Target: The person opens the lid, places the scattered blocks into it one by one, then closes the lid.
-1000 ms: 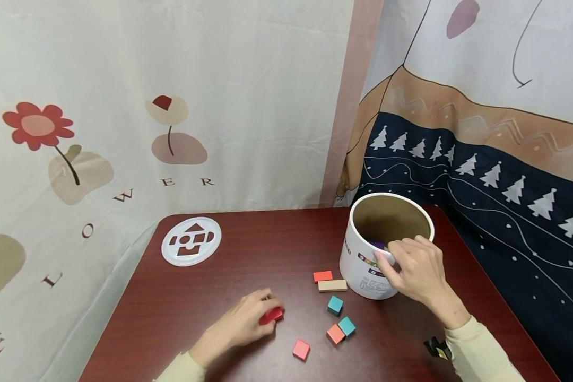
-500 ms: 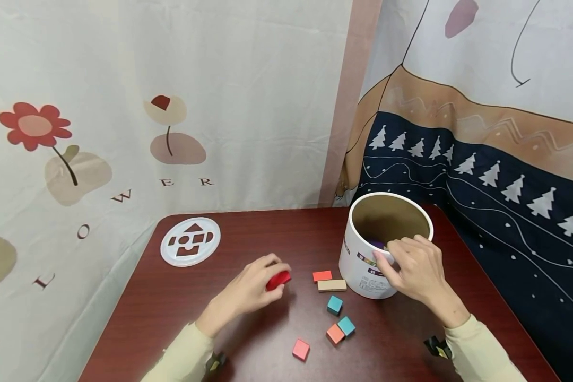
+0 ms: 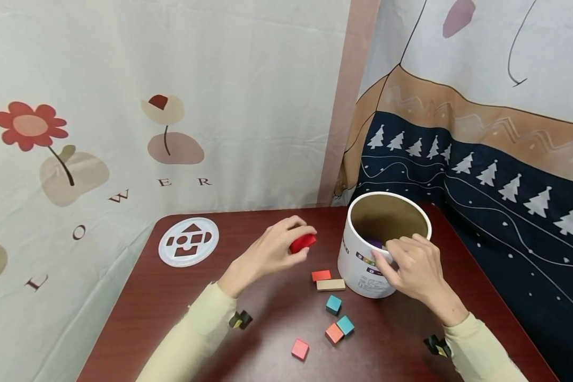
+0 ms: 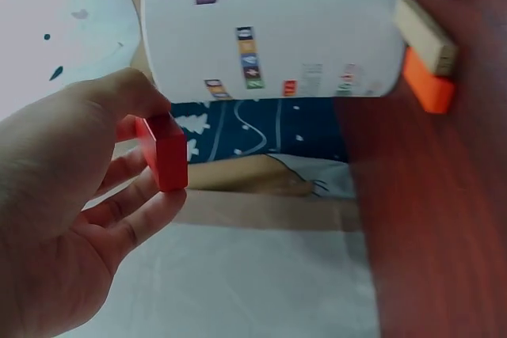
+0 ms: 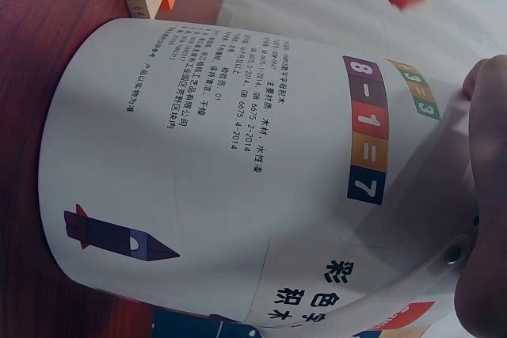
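Observation:
My left hand holds a red block between thumb and fingers, raised above the table to the left of the bucket. In the left wrist view the block is a thick rectangular piece, with fingertips on its opposite ends. The white bucket stands upright and without a lid on it; something purple shows inside. My right hand grips the bucket's near rim, thumb outside and fingers over the edge. Printed number tiles and text cover the bucket's wall in the right wrist view.
In front of the bucket lie a red-orange block, a tan plank, two teal cubes, an orange cube and a pink cube. A white round lid with shaped holes lies at the back left. Curtains hang behind the table.
My left hand has lifted the red block off the table and carried it up and right, towards the bucket. The right hand stays on the bucket's rim.

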Tool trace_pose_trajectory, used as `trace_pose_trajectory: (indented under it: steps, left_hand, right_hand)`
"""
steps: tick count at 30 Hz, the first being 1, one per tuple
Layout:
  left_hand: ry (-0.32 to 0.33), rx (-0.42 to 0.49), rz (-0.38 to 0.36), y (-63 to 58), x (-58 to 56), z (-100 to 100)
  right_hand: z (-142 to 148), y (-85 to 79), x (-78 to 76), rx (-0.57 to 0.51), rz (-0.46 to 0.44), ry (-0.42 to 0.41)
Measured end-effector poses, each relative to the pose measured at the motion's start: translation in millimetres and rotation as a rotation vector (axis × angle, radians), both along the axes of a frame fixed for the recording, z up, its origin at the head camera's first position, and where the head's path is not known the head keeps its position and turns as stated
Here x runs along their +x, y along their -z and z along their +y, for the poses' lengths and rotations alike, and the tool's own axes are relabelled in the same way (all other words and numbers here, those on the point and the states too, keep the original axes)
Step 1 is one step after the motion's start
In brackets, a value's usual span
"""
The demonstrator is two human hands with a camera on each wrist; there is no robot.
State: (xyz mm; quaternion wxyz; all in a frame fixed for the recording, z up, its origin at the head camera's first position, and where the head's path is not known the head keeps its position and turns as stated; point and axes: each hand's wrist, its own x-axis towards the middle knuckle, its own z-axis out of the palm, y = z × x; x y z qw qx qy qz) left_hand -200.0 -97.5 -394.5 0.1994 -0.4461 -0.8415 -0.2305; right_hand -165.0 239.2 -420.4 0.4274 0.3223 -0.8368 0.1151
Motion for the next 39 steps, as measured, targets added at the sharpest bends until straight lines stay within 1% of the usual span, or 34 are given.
trace_pose_trajectory:
  steps: [4,13,20,24,29,33,39]
  left_hand:
    - [0.020,-0.001,0.000,-15.5,-8.3,13.1]
    - [0.041,-0.021,-0.037,-44.1,-22.6,47.0]
    - [0.076,-0.060,-0.062,-60.0,-30.8,80.1]
    - [0.101,-0.072,-0.065,-65.5,-35.2,98.0]
    - [0.124,-0.080,-0.081,-69.3,-40.7,116.5]
    - [0.135,-0.096,-0.103,-69.4,-44.6,130.6]
    - [0.150,-0.119,-0.094,-67.3,-48.4,146.0]
  right_hand:
    - [0.0,0.2,0.7,0.003,-0.008,0.007]
    - [0.2,0.4,1.0,0.008,-0.011,0.012]
    - [0.3,0.4,0.6,0.009,0.000,0.005]
    - [-0.1,1.0,0.0,0.006,0.018,0.002]
    - [-0.9,1.9,-1.0,0.002,0.034,-0.002]
    - [-0.5,1.8,-1.3,0.003,0.035,-0.002]
    - [-1.4,-0.7,-0.4,0.003,0.038,-0.002]
